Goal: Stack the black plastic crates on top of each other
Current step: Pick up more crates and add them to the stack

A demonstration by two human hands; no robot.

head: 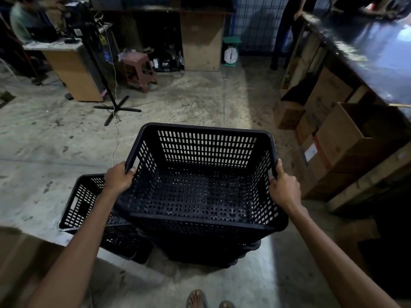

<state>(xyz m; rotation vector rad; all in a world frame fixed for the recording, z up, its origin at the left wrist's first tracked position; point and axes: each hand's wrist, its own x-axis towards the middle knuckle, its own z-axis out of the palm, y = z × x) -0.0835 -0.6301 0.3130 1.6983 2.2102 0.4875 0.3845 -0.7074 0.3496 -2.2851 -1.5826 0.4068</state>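
Observation:
A black perforated plastic crate [200,192] fills the middle of the view, held by both side rims. My left hand [119,177] grips its left rim and my right hand [283,186] grips its right rim. Directly beneath it sit more black crates [213,252], nested into a stack on the concrete floor; the held crate sits in or just above the top of this stack, and I cannot tell which. Another black crate [82,203] lies on the floor to the left, partly hidden by my left forearm and the held crate.
Cardboard boxes [342,138] pile up on the right under a dark counter [378,58]. A stand with cross-shaped feet [115,107] and a white cable lie ahead left, near a brown stool [140,70] and a wooden desk [73,70]. People stand at the back.

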